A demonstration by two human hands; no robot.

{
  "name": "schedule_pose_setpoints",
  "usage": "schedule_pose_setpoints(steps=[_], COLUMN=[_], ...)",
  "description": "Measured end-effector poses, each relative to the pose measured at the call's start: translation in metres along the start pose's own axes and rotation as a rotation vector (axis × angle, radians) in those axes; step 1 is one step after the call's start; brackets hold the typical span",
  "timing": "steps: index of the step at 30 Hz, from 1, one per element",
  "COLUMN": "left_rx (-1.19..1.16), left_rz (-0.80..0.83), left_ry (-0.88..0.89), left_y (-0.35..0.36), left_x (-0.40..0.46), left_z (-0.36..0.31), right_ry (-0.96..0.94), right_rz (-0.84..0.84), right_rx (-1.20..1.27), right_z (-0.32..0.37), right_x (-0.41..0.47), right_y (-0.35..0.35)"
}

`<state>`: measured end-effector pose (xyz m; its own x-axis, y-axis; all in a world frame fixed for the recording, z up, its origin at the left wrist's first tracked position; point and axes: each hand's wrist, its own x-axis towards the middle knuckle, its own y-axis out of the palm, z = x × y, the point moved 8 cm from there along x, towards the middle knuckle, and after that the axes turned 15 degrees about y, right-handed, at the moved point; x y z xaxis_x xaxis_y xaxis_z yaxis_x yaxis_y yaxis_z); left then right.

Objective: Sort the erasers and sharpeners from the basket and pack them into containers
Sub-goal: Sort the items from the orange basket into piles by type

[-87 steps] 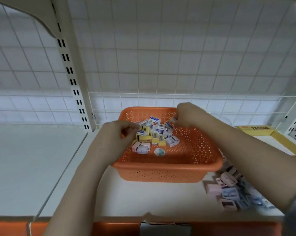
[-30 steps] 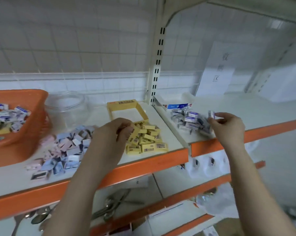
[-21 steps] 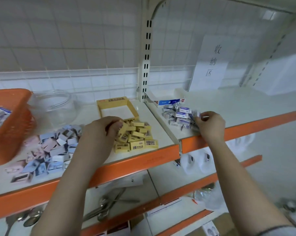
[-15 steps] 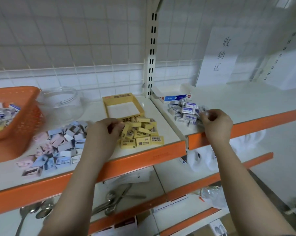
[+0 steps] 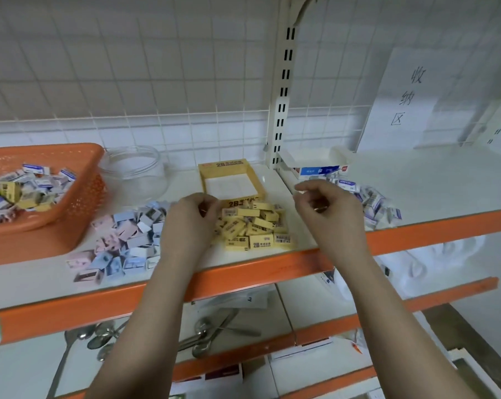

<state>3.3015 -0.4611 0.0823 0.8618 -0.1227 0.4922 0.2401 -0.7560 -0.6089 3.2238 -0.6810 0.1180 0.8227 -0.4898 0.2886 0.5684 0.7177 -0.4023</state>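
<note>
The orange basket (image 5: 50, 223) stands at the left end of the shelf (image 5: 272, 266), still holding a jumble of small blue-and-white and yellow packets that point every way. Just right of it, at the back, is a clear jar (image 5: 134, 172), mouth up. In front of the jar lies a loose heap of pink and pale blue sharpeners (image 5: 122, 240), with no common direction.

A yellow box (image 5: 231, 180) lies open further right, its long axis running from the shelf's front edge toward the wire grid. The yellow erasers (image 5: 252, 226) are piled just in front of it; several at the front lie with their long sides along the shelf edge, and the rest are skewed.

The left hand (image 5: 190, 223) sits at the left edge of that pile with curled fingers; whether its grip holds an eraser cannot be told. The right hand (image 5: 330, 211) hovers right of the pile, fingers loosely curled, grip narrow and holding nothing visible.

Behind it, on the next shelf section, lie the blue-and-white erasers (image 5: 373, 203), scattered in front of a white box (image 5: 318, 165) whose long side runs left to right.
</note>
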Motion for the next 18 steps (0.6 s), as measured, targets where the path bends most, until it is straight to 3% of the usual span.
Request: schedule_pose_setpoints(steps=[7, 18], left_rx=[0.102, 0.144], left_rz=[-0.123, -0.235], left_ry=[0.129, 0.212], left_y=[-0.134, -0.277], left_x=[0.009, 0.002], left_z=[0.017, 0.155], right_ry=[-0.179, -0.439], right_rz=[0.315, 0.601], right_rx=[-0.103, -0.497], right_z=[0.102, 0.215], right_x=[0.011, -0.01], right_y=[0.098, 0.364])
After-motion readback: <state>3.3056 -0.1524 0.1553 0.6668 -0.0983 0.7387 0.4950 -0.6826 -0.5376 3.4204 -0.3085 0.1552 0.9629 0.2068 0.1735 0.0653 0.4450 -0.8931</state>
